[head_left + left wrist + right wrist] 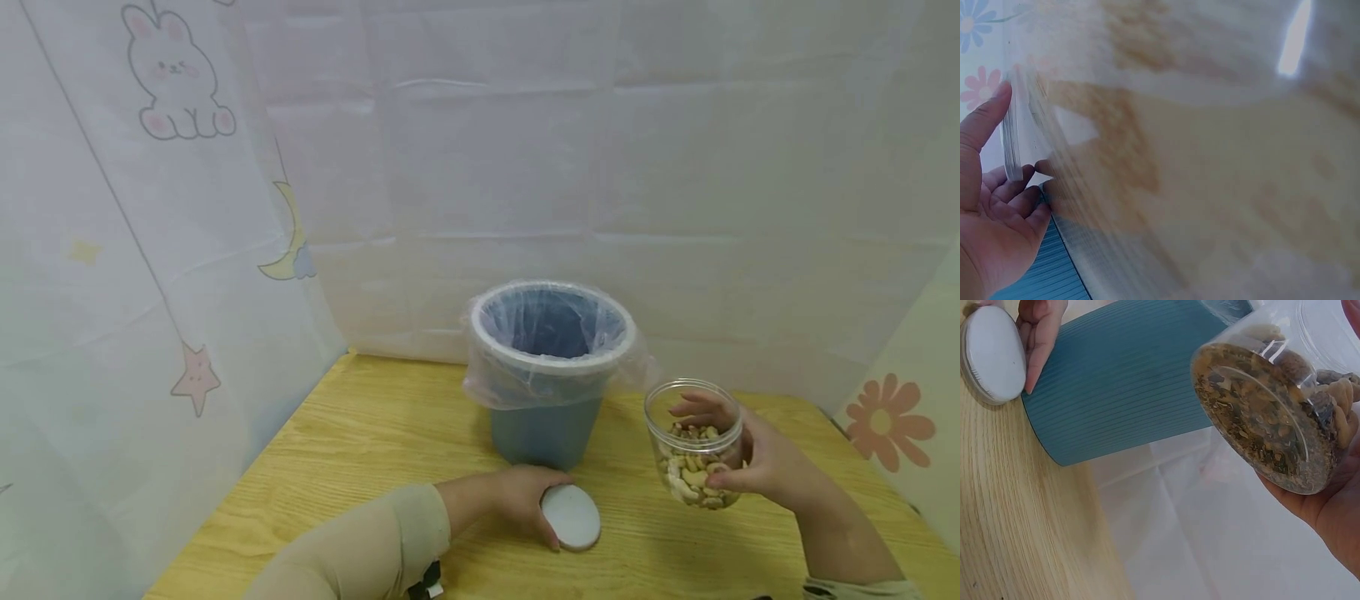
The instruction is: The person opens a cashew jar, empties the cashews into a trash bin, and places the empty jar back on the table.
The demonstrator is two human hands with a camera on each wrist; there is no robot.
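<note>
My left hand (525,497) grips a round white lid (572,517) by its edge, low over the table in front of the bin. In the left wrist view, the thumb and fingers (1005,200) lie at either side of the lid's thin rim (1011,134). Off to the right, my right hand (765,458) holds a clear, lidless jar (693,450) around its side, raised above the table. Nuts, cashews among them (696,479), fill its lower part. The right wrist view shows the jar's base (1263,419) tilted, with dark bits lying against it.
A blue bin (543,433) with a thin clear liner (517,379) folded over its white rim stands at the back of the wooden table (360,433). Patterned cloth (480,167) hangs behind and along both sides. A small dark object (427,579) shows beside the left sleeve.
</note>
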